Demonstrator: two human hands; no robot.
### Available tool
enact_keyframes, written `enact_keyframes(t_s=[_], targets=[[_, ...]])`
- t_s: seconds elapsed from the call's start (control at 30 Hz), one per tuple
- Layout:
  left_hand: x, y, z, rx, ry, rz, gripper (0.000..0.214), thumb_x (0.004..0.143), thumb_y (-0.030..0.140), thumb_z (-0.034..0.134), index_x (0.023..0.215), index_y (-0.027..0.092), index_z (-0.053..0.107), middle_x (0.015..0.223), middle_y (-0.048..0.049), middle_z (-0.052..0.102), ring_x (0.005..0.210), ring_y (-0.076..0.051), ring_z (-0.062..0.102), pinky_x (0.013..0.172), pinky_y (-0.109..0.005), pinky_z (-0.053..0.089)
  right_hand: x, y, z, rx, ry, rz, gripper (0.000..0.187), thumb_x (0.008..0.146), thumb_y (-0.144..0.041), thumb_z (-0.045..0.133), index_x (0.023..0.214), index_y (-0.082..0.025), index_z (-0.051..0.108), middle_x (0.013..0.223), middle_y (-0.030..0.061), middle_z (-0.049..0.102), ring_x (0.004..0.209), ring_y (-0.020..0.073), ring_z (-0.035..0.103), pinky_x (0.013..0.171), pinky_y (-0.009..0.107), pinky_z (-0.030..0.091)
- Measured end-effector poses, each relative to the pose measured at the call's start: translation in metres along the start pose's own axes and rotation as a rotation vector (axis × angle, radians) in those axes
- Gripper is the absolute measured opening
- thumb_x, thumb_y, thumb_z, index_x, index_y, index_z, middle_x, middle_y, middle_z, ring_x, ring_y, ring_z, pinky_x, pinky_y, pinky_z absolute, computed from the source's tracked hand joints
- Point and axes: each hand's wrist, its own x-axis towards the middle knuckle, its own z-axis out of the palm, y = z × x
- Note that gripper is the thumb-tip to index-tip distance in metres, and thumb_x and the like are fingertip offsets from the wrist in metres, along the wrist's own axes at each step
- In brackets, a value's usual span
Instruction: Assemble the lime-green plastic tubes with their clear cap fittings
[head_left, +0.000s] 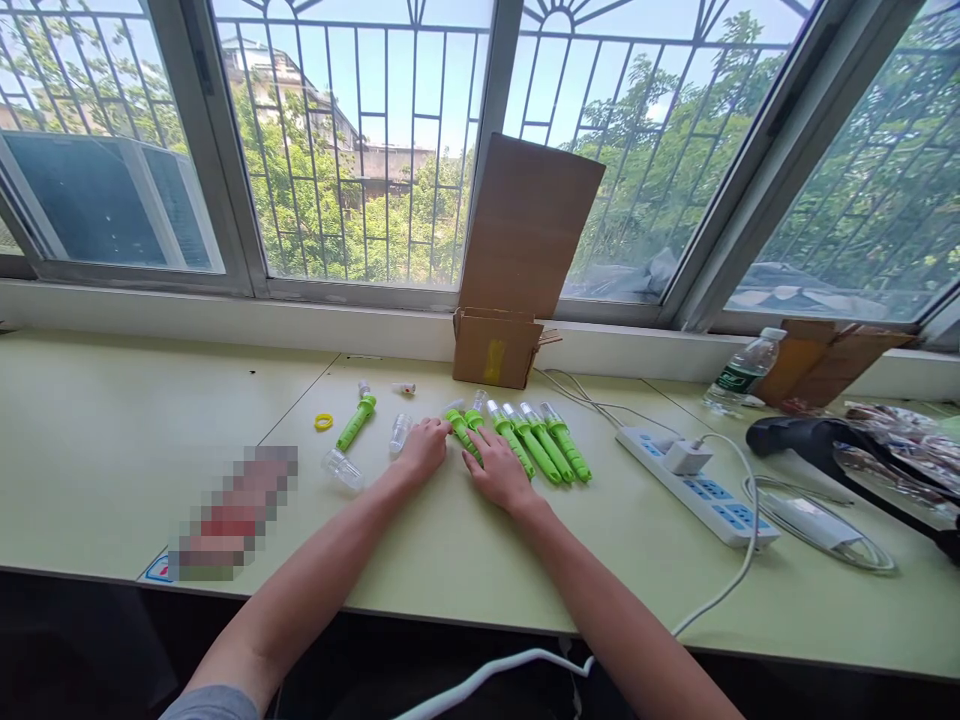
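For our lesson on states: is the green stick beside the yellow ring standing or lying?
Lying: the stick stretches lengthwise along the table, its pale tip toward the sill.

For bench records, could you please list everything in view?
Sticks: about seven, green, centre
Loose caps: two, clear, left
Ring: one, yellow, left
Small part: one, whitish, centre
Pixelated item: one, reddish, left
Box: one, brown, by windows
Bottle: one, clear, right
Power strip: one, white, right
Cables: several, white, right, foreground
Cardboard: count unclear, brown, right
Packaging: count unclear, silvery, right
Curved object: one, black, right
Table: one, greenish, foreground
Windows: several, grey-framed, behind
Hands: two, bare, at sticks
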Motion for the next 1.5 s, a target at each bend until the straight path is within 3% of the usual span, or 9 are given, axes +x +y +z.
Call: enact_keyframes(t_s=[0.47, 0.83, 1.1, 1.27, 1.5], targets=[[0.0049, 0.0, 0.001, 0.025, 0.121, 0.081, 0.029, 0.085, 0.008, 0.047, 0.102, 0.02, 0.066, 0.093, -0.0092, 0.066, 0.094, -0.024, 0.057, 0.086, -0.039, 0.044, 0.0009, -0.0004, -0.001, 0.014, 0.054, 0.042, 0.045, 0.096, -0.039, 0.036, 0.132, -0.018, 0.055, 0.142, 0.0123, 0.046, 0.13, 0.0266, 0.039, 0.103, 0.038, 0.033], [0.0047, 0.0028, -0.0014, 0.018, 0.197, 0.102, 0.024, 0.087, 0.011, 0.048, 0.102, 0.021, 0.064, 0.091, -0.0074, 0.067, 0.094, -0.024, 0.054, 0.084, -0.039, 0.041, 0.0017, -0.0005, -0.0036, 0.029, 0.004, 0.123, 0.043, 0.098, -0.041, 0.03, 0.111, -0.023, 0.067, 0.113, 0.0104, 0.063, 0.107, 0.0249, 0.054, 0.095, 0.035, 0.037], [0.0046, 0.006, -0.0056, -0.047, 0.295, 0.121, 0.02, 0.087, 0.012, 0.052, 0.101, 0.021, 0.063, 0.097, -0.0067, 0.067, 0.106, -0.022, 0.056, 0.099, -0.043, 0.038, 0.0016, -0.001, -0.0026, 0.005, 0.024, 0.127, 0.046, 0.097, -0.042, 0.031, 0.1, -0.021, 0.071, 0.108, 0.013, 0.065, 0.109, 0.0262, 0.054, 0.096, 0.037, 0.037], [0.0038, 0.0054, -0.0044, -0.155, 0.244, 0.04, 0.019, 0.087, 0.013, 0.053, 0.101, 0.021, 0.062, 0.094, -0.0045, 0.067, 0.087, -0.018, 0.063, 0.084, -0.034, 0.048, 0.003, 0.0016, -0.0013, 0.013, 0.08, 0.139, 0.04, 0.095, -0.036, 0.037, 0.103, -0.018, 0.072, 0.117, 0.0136, 0.063, 0.118, 0.0252, 0.051, 0.098, 0.034, 0.038], [0.0086, 0.0014, 0.0009, -0.553, 0.325, -0.101, 0.013, 0.083, 0.015, 0.058, 0.096, 0.017, 0.061, 0.098, -0.0056, 0.062, 0.071, -0.011, 0.065, 0.068, -0.026, 0.053, 0.002, 0.0029, -0.0023, 0.089, 0.24, 0.155, 0.04, 0.092, -0.019, 0.037, 0.116, -0.019, 0.068, 0.129, 0.0106, 0.057, 0.115, 0.0233, 0.055, 0.098, 0.033, 0.042]])
